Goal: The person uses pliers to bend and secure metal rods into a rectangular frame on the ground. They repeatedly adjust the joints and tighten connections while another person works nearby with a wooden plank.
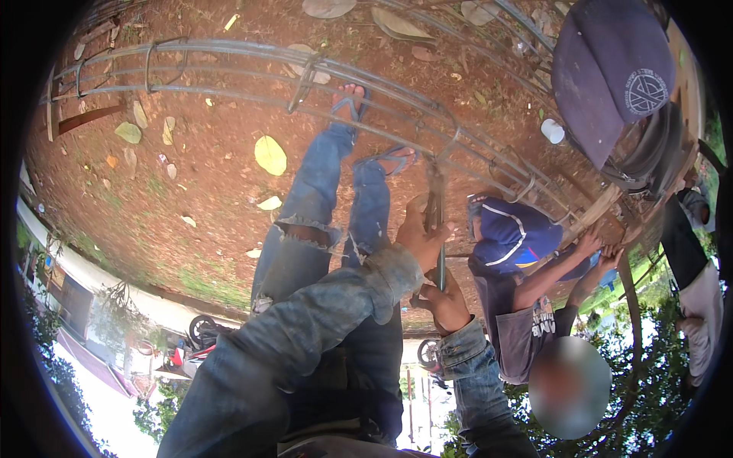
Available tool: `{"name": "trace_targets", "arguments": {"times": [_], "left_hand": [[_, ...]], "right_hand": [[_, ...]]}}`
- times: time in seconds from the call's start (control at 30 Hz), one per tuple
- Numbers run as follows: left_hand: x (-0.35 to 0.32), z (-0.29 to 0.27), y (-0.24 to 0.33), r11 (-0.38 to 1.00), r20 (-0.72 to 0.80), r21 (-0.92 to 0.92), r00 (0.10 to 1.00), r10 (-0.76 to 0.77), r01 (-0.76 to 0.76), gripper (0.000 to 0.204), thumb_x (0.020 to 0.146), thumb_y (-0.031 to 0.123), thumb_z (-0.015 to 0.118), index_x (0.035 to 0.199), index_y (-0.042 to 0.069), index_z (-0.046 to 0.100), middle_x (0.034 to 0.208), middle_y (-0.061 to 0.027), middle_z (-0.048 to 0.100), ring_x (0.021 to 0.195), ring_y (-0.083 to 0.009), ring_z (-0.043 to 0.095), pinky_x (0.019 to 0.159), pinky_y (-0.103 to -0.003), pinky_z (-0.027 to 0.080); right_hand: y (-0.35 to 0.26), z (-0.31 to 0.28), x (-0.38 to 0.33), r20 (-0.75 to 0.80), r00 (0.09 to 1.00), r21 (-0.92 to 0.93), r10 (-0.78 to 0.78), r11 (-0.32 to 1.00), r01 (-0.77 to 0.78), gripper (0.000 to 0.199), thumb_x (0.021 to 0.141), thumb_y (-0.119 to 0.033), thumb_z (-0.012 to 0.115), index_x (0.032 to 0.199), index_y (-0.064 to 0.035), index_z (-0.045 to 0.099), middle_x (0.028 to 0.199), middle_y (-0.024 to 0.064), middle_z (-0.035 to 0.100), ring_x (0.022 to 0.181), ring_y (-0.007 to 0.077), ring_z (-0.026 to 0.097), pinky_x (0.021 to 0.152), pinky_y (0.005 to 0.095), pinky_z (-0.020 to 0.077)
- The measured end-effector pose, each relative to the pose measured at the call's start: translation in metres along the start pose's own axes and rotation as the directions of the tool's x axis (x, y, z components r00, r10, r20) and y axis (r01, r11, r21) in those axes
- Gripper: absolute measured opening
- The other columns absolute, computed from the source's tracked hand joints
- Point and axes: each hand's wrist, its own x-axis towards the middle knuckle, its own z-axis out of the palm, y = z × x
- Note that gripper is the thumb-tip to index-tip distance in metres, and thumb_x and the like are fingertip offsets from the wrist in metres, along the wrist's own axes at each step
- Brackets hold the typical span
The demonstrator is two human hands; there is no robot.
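Both hands clamp a thin dark steel rod against a long cage of grey reinforcing bars.

The left hand [420, 233] wraps closed around the thin dark steel rod [438, 229] just under the grey rebar cage [321, 91]; the right hand [444, 304] grips the same rod lower down, fingers curled shut. Further right, another person's hands [599, 248] hold the cage, beside a dark cap [611, 72].
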Motion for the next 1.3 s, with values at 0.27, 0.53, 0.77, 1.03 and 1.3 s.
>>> {"name": "trace_targets", "arguments": {"times": [0.27, 0.53, 0.77, 1.03, 1.3], "left_hand": [[0.038, -0.039, -0.058, 0.991, 0.196, -0.006, 0.972, 0.13, -0.132, 0.064, 0.079, 0.008, 0.063, 0.129, 0.005, 0.024, 0.116, -0.0188, 0.045, 0.108, -0.0252, 0.049, 0.089, -0.037, 0.044], [0.029, -0.056, -0.048, 0.943, 0.171, 0.181, 0.935, -0.311, 0.281, 0.044, 0.077, 0.019, 0.068, 0.109, -0.003, 0.049, 0.103, -0.0161, 0.057, 0.099, -0.0219, 0.055, 0.086, -0.037, 0.045], [0.009, -0.008, -0.026, 0.887, 0.301, -0.198, 0.887, -0.351, 0.418, 0.028, 0.078, 0.027, 0.069, 0.082, 0.005, 0.051, 0.071, -0.0047, 0.051, 0.064, -0.0161, 0.052, 0.059, -0.034, 0.046], [0.055, 0.061, -0.086, 0.978, -0.234, 0.208, 0.97, 0.071, -0.021, 0.03, 0.074, 0.026, 0.071, 0.068, 0.002, 0.053, 0.06, -0.0057, 0.052, 0.052, -0.0171, 0.05, 0.049, -0.034, 0.041], [0.079, 0.097, -0.082, 0.997, -0.396, 0.08, 0.917, 0.043, -0.012, 0.04, 0.073, 0.032, 0.068, 0.08, -0.004, 0.053, 0.081, -0.0144, 0.056, 0.076, -0.025, 0.053, 0.069, -0.038, 0.042]], "right_hand": [[0.102, 0.02, 0.127, -0.158, 0.719, -0.338, -0.677, 0.721, 0.605, 0.022, 0.083, -0.019, 0.059, 0.086, -0.002, 0.045, 0.069, 0.0081, 0.055, 0.064, 0.0165, 0.055, 0.058, 0.0312, 0.0439], [0.088, 0.021, 0.084, 0.186, 0.883, 0.291, -0.43, 0.883, 0.369, 0.021, 0.087, -0.021, 0.056, 0.094, -0.0023, 0.05, 0.073, 0.0113, 0.057, 0.064, 0.0203, 0.057, 0.051, 0.0311, 0.045], [0.089, -0.017, 0.08, 0.724, 0.553, 0.642, -0.412, 0.697, -0.32, 0.037, 0.087, -0.032, 0.055, 0.106, -0.0014, 0.049, 0.082, 0.0163, 0.058, 0.068, 0.0276, 0.059, 0.053, 0.039, 0.05], [0.055, -0.078, 0.08, 0.076, 0.619, -0.532, -0.782, 0.494, 0.688, 0.046, 0.071, -0.005, 0.061, 0.114, -0.0007, 0.048, 0.087, 0.0176, 0.062, 0.08, 0.035, 0.061, 0.072, 0.0426, 0.0487], [0.046, -0.12, 0.154, 0.037, 0.604, -0.705, -0.796, 0.408, 0.58, 0.039, 0.068, -0.008, 0.064, 0.107, -0.0057, 0.058, 0.093, 0.0188, 0.063, 0.088, 0.0361, 0.059, 0.075, 0.0424, 0.0471]]}}
